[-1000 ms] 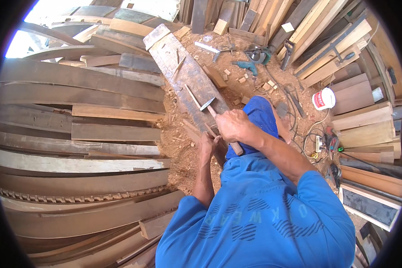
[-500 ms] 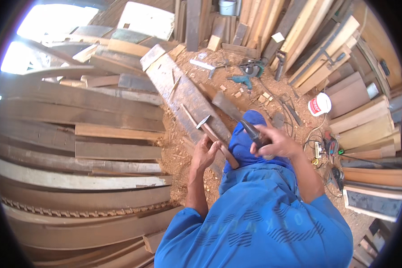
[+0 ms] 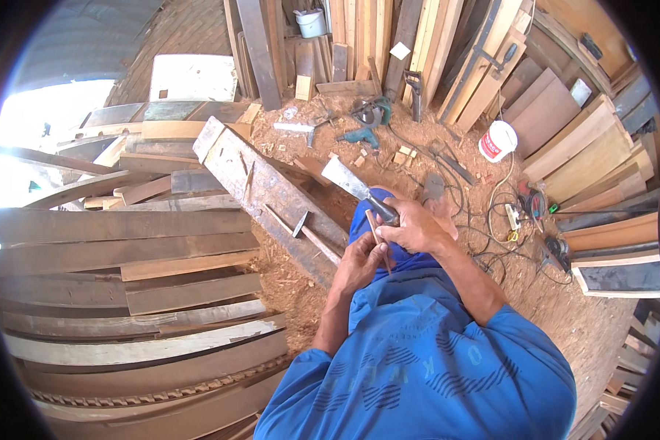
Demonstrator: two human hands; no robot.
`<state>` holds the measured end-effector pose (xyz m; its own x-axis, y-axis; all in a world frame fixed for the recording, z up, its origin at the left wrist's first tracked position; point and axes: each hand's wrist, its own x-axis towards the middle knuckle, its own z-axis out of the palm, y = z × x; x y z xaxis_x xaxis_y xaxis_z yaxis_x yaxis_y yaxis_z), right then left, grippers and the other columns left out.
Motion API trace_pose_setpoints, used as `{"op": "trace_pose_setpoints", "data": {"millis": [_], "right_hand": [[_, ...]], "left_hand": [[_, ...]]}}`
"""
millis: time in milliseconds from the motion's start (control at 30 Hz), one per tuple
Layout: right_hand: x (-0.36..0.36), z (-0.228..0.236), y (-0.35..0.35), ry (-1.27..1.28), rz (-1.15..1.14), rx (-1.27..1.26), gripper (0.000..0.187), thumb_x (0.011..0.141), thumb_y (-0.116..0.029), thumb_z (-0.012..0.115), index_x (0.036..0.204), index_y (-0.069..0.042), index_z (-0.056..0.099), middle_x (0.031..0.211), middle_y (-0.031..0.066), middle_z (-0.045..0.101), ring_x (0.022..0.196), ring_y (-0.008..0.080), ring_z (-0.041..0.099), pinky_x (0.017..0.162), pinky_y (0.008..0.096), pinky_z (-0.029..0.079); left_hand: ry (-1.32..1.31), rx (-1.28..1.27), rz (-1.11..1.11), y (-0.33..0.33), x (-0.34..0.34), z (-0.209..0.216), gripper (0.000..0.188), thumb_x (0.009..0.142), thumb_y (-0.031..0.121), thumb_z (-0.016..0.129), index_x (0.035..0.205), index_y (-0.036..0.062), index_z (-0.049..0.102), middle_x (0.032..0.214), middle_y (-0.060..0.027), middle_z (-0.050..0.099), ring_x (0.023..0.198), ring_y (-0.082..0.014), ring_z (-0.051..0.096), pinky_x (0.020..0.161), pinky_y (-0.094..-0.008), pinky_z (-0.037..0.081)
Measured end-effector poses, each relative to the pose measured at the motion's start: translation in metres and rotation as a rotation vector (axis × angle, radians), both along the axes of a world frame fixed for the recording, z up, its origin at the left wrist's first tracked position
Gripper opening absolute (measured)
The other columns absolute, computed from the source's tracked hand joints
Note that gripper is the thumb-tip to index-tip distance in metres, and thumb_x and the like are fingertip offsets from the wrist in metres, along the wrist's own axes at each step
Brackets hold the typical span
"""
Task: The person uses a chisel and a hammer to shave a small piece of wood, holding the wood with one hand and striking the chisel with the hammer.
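Note:
My right hand grips the dark handle of a broad-bladed knife, its pale blade pointing up and to the left over the bench edge. Close beside it, my left hand is closed on a thin wooden stick, held upright over my lap. The fingers of both hands nearly meet around the stick, near the knife handle. A hammer lies on the plank bench to the left, its handle end running toward my left hand. Another slim stick lies by the hammer head.
Stacked boards fill the left side. Sawdust and offcuts cover the floor, with a teal power drill, a circular saw and tangled cords ahead. A white bucket stands at right, near leaning planks.
My hands have come together; the left has moved away from the hammer's handle and holds the stick beside the knife. The knife blade has swung into clearer sight. The view has shifted.

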<state>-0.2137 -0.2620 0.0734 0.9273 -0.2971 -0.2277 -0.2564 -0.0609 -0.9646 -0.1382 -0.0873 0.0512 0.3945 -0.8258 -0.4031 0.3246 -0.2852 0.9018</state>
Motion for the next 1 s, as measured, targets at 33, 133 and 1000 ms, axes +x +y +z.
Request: {"op": "trace_pose_setpoints", "data": {"millis": [33,133,1000], "right_hand": [[-0.004,0.005,-0.004,0.014,0.01,-0.042,0.023,0.078,-0.015,0.07,0.095,-0.003,0.06,0.078,-0.0008,0.057,0.071,0.0087,0.054,0.066,0.0274,0.046],[-0.014,0.029,-0.016,0.016,-0.117,-0.07,0.021,0.076,-0.015,0.07,0.092,-0.005,0.061,0.076,-0.0011,0.057,0.069,0.0088,0.053,0.065,0.0282,0.046],[-0.004,0.061,0.058,-0.258,-0.311,0.952,0.022,0.103,-0.02,0.045,0.113,-0.002,0.052,0.083,0.0069,0.062,0.064,0.012,0.061,0.06,0.027,0.053]], "left_hand": [[0.002,0.009,-0.007,0.0,0.001,0.003,0.02,0.099,0.02,0.056,0.104,0.0008,0.057,0.087,-0.0055,0.064,0.077,-0.0143,0.066,0.071,-0.0298,0.055],[-0.136,0.177,-0.164,-0.002,0.007,0.01,0.019,0.1,0.02,0.053,0.103,0.0012,0.057,0.087,-0.0061,0.064,0.078,-0.0149,0.066,0.071,-0.0298,0.055],[0.291,-0.397,0.26,-0.018,0.036,0.048,0.026,0.105,0.027,0.04,0.105,0.0057,0.055,0.072,-0.0032,0.056,0.05,-0.0069,0.041,0.045,-0.021,0.033]]}}
